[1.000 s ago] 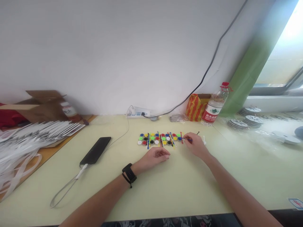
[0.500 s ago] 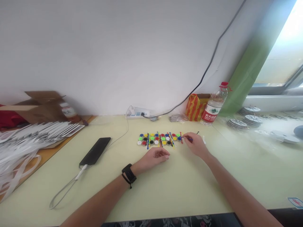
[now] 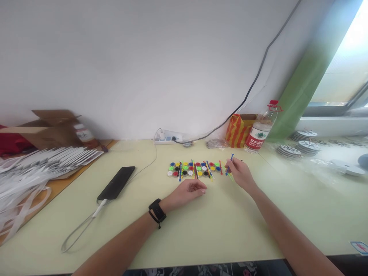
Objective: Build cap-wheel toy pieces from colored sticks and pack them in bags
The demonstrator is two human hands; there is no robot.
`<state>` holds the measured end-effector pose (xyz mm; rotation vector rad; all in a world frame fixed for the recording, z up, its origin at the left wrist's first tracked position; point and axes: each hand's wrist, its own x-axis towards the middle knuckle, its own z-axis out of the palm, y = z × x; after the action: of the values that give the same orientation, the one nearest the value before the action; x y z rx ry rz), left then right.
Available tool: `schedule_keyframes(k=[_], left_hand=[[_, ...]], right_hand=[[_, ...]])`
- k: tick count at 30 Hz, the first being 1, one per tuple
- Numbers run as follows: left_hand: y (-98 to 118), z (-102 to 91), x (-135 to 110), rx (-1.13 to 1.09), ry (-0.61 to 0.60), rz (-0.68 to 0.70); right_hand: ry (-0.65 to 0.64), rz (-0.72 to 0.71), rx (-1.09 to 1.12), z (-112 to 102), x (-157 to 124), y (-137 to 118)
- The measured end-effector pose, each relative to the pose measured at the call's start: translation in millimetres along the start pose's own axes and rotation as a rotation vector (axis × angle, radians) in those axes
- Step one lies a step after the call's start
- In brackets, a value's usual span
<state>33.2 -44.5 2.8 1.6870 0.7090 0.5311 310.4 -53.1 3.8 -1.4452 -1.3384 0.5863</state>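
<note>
Rows of small coloured round caps [image 3: 193,169] lie on the pale green table [image 3: 201,226], with thin coloured sticks laid across them. My right hand [image 3: 240,174] is just right of the rows, fingers pinched on a thin blue stick [image 3: 229,164] that points up and away. My left hand [image 3: 188,191] rests on the table just in front of the caps, fingers curled loosely; whether it holds anything is hidden. A black watch [image 3: 157,210] is on my left wrist.
A black phone [image 3: 116,182] with a white cable lies to the left. White flat pieces [image 3: 34,168] and a cardboard box [image 3: 48,130] fill the far left. A power strip [image 3: 168,137], striped bag [image 3: 237,131] and water bottle [image 3: 260,132] stand by the wall. Stacked discs [image 3: 299,143] lie right.
My right hand has lifted the blue stick off the table beside the caps, and it now points upward. My left hand has stayed put.
</note>
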Motion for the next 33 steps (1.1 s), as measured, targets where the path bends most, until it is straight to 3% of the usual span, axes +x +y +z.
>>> schedule_keyframes(k=[3,9,16,33], left_hand=[[1,0.0,0,0.0,0.0,-0.001],[1,0.3,0,-0.002,0.0,0.001],[0,0.5,0,-0.006,0.011,0.006],[1,0.8,0,0.007,0.006,0.002]], right_hand=[[-0.021,0.018,-0.03,1,0,5],[-0.022,0.007,-0.453,-4,-1,15],[-0.143,-0.017,-0.642,-1,-3,16],[-0.164,-0.015,-0.732,0,-4,6]])
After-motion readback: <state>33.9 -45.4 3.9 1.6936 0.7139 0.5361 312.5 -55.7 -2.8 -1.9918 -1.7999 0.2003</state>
